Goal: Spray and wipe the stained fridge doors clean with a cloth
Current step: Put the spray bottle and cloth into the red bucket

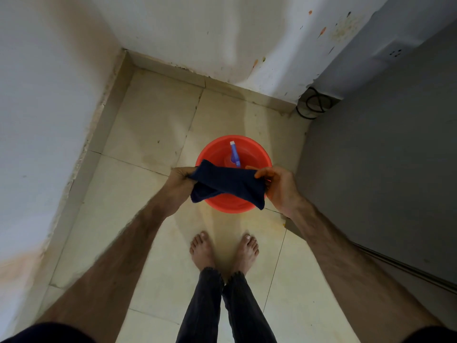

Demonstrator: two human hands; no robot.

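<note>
A dark blue cloth (227, 185) is stretched between both hands above a red bucket (231, 206). My left hand (179, 181) grips its left end and my right hand (279, 185) pinches its right end. Inside the bucket stands a spray bottle with a blue-purple trigger head (234, 154), partly hidden by the cloth. The grey fridge (385, 157) fills the right side of the view, its side and top facing me.
White walls with orange stains (321, 33) meet in a corner ahead and to the left. A coiled black cable (314, 103) lies behind the fridge. My bare feet (223, 248) stand on the beige floor tiles just behind the bucket.
</note>
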